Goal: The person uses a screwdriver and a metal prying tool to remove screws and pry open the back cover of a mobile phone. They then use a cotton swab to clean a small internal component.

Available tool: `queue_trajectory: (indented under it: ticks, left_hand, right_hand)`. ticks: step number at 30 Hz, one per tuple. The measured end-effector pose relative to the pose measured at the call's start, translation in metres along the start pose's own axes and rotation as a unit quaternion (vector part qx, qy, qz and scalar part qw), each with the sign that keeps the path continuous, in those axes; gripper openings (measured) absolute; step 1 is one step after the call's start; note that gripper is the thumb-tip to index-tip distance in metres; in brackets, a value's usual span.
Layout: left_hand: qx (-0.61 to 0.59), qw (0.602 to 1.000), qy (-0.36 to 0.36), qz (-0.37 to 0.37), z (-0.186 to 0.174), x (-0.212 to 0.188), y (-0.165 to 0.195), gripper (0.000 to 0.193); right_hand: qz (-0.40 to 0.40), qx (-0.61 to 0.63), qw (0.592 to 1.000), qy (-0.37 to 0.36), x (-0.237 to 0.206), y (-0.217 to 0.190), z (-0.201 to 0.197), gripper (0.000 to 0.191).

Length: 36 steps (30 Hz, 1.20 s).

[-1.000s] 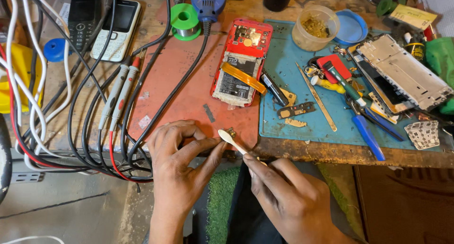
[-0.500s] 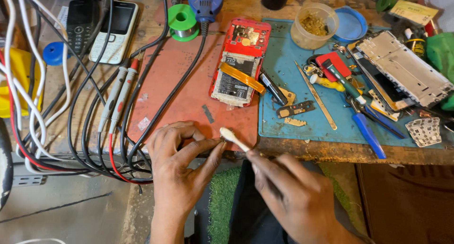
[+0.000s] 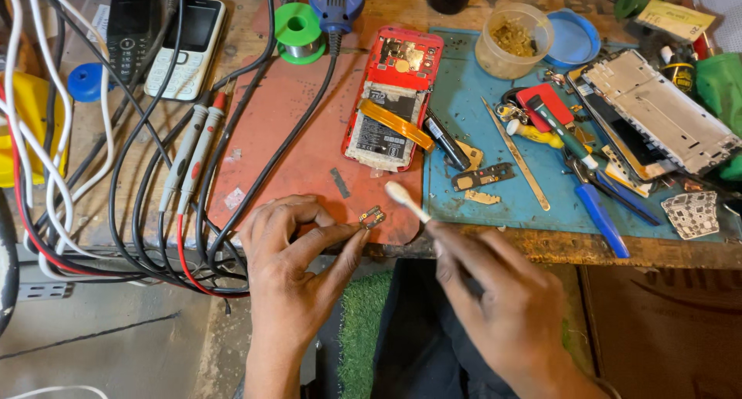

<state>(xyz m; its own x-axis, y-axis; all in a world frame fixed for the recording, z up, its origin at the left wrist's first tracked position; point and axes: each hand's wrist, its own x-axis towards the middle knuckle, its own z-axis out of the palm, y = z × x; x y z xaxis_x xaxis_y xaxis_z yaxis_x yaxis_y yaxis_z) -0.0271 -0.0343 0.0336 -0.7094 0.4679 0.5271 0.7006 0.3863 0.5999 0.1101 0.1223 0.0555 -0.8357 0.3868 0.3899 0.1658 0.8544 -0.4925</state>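
Observation:
My left hand (image 3: 297,248) pinches a tiny circuit board piece (image 3: 372,216) between thumb and forefinger at the front edge of the red mat (image 3: 286,128). My right hand (image 3: 495,306) holds a thin stick with a white cotton tip (image 3: 397,192), the tip raised just right of the board piece and apart from it. An opened red phone (image 3: 390,97) with an orange flex strip lies on the mat beyond both hands.
A blue mat (image 3: 533,198) on the right carries screwdrivers, tweezers, small parts and a phone frame (image 3: 657,109). A plastic cup (image 3: 512,39), green solder spool (image 3: 297,28), two keypad phones (image 3: 182,43) and a tangle of cables (image 3: 116,182) with probes fill the bench.
My right hand has drawn the cotton tip up and to the right, off the small board. The left hand keeps its pinch on the board in about the same spot.

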Motion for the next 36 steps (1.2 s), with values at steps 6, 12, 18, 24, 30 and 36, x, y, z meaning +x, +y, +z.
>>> queue_trajectory:
  ticks: [6, 12, 18, 24, 30, 36]
  left_hand:
    - [0.000, 1.000, -0.002, 0.001, -0.0007, 0.0008, 0.0006, 0.019]
    - [-0.003, 1.000, 0.005, 0.008, -0.0012, 0.0014, -0.0009, 0.018]
    - [0.000, 1.000, 0.004, 0.010, -0.0016, 0.0005, -0.0014, 0.019]
    - [0.003, 1.000, 0.003, 0.001, -0.0009, 0.0010, -0.0008, 0.018]
    - [0.004, 1.000, 0.003, -0.003, -0.0024, 0.0012, 0.0000, 0.018]
    - [0.001, 1.000, 0.001, 0.000, -0.0010, 0.0001, -0.0001, 0.018]
  right_hand:
    - [-0.038, -0.003, 0.999, 0.018, -0.0005, -0.0055, 0.0031, 0.033]
    - [-0.055, -0.005, 0.998, 0.019, 0.0022, -0.0035, 0.0056, 0.036]
    - [-0.040, 0.010, 0.999, 0.004, 0.0026, -0.0012, 0.0050, 0.030]
    - [-0.012, 0.019, 1.000, -0.013, 0.0009, 0.0005, 0.0036, 0.031]
    - [0.000, 0.020, 1.000, 0.009, 0.0033, -0.0010, 0.0029, 0.034]
    - [-0.010, -0.001, 0.999, 0.045, 0.0035, -0.0017, 0.0024, 0.033]
